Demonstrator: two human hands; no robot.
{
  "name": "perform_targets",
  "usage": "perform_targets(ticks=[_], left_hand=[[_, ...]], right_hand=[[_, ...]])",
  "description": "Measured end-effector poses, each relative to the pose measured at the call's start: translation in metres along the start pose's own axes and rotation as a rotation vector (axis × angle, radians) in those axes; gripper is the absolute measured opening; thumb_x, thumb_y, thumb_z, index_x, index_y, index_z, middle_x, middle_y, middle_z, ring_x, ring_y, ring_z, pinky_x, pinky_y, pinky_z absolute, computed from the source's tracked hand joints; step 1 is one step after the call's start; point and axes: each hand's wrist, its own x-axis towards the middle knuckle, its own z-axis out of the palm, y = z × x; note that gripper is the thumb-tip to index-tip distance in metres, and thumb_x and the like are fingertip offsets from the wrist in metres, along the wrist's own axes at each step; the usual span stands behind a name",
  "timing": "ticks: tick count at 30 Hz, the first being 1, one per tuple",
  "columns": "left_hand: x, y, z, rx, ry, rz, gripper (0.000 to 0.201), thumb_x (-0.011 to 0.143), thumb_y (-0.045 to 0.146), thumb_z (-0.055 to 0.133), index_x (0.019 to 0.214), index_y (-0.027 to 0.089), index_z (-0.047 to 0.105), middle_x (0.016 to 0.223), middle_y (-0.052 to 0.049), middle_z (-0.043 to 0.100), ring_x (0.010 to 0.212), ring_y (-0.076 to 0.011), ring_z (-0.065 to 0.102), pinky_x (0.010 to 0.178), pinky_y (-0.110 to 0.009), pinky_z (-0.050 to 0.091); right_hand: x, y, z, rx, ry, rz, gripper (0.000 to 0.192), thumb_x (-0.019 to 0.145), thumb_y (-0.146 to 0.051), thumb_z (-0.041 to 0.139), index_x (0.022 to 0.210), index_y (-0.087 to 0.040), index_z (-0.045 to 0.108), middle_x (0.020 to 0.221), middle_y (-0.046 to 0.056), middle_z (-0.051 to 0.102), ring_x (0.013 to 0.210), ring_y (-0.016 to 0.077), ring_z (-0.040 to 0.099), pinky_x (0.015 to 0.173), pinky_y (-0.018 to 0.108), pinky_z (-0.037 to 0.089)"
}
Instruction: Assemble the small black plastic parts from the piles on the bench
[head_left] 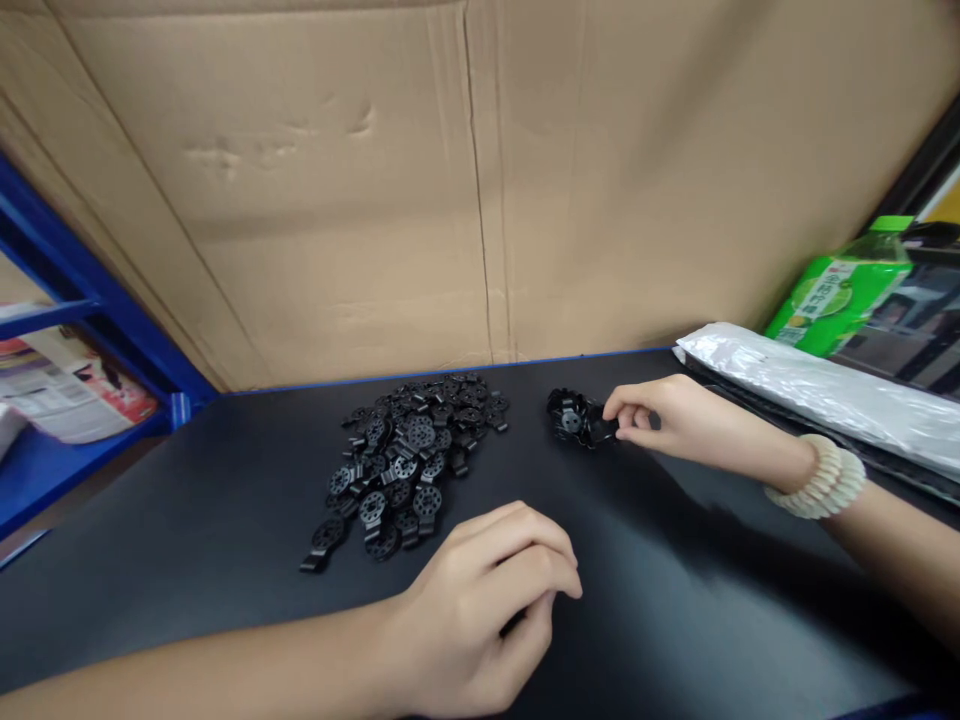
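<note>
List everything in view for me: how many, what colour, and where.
Large pile: one, too many parts to count, black, left of centre
Small pile: one, parts overlapping, black, right of large pile
Tabletop: one, black, under both piles
Cardboard: panel count unclear, brown, behind tabletop
Frame: one, blue, far left
Printed packaging: count unclear, multicoloured, far left
Bottle: one, green, right
Shiny package: one, silvery, right
Bracelet: strand count unclear, pale, right, worn
Left hand: one, bare, front centre
Right hand: one, bare, at small pile
</note>
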Motion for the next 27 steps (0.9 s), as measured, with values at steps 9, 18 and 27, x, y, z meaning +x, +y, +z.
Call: perform_targets(ticks=[9, 18, 27], left_hand=[[0.008, 0.017, -0.035, 0.713, -0.447, -0.169, 0.009, 0.085, 0.017, 0.050, 0.083, 0.016, 0.059, 0.073, -0.005, 0.062, 0.063, -0.0227, 0.057, 0.057, -0.037, 0.047], [-0.008, -0.006, -0.060, 0.908, -0.440, -0.662, 0.013, 0.086, 0.024, 0.058, 0.093, 0.013, 0.059, 0.082, -0.009, 0.067, 0.077, -0.0284, 0.067, 0.064, -0.038, 0.053], [0.005, 0.004, -0.042, 0.168, -0.007, -0.459, 0.022, 0.079, 0.012, 0.066, 0.100, 0.016, 0.063, 0.089, -0.004, 0.064, 0.077, -0.0155, 0.061, 0.072, -0.026, 0.051]], right_hand=[[-0.016, -0.051, 0.017, 0.131, 0.237, -0.146, 0.012, 0.089, -0.022, 0.052, 0.097, -0.022, 0.061, 0.076, -0.002, 0.062, 0.059, 0.0117, 0.053, 0.060, 0.024, 0.041], [-0.028, -0.090, 0.054, 0.432, -0.027, -0.244, 0.018, 0.085, -0.009, 0.049, 0.089, -0.020, 0.062, 0.075, -0.001, 0.059, 0.065, 0.0113, 0.053, 0.059, 0.022, 0.041], [-0.017, -0.085, 0.056, 1.293, -0.323, 0.135, 0.023, 0.085, -0.025, 0.056, 0.107, -0.017, 0.053, 0.085, 0.003, 0.058, 0.073, 0.0164, 0.059, 0.052, 0.024, 0.050]])
